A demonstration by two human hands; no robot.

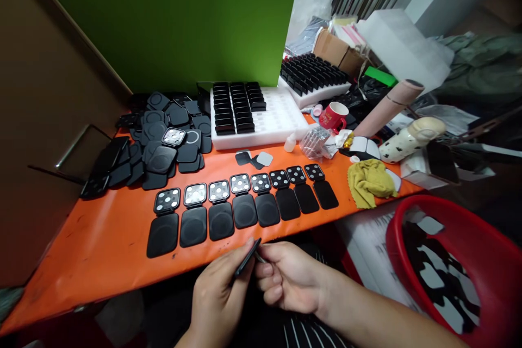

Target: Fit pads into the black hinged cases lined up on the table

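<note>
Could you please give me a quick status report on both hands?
Left hand holding dark flat piece. Right hand at its edge, grip unclear. Nothing visibly blocking; black pieces lined up beyond.

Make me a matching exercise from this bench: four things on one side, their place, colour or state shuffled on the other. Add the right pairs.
Things
1. Dark flat piece
2. Cloth
3. Mug
4. Basin

Descriptions
A. Red outside, white inside, with a handle
B. Between the thumb and fingers of the left hand
C. Off to the right, below table height, with pale flat pieces in it
D. Yellow and crumpled, on the orange tabletop

Right pairs: 1-B, 2-D, 3-A, 4-C
</note>
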